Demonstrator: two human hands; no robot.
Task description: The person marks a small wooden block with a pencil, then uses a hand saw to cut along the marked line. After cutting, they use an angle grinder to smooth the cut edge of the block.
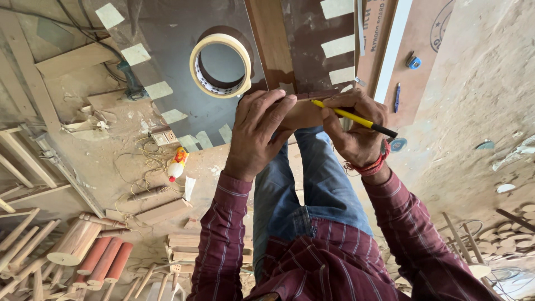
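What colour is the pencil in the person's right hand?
The pencil is yellow with a black end, held in the right hand; the head view shows it.

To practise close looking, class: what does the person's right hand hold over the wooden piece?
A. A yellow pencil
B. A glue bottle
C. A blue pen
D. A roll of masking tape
A: the right hand grips a yellow pencil with its tip at the wooden piece, which the left hand steadies; the tape roll lies apart.

Red-yellow squeeze bottle (pixel 178 164) on floor
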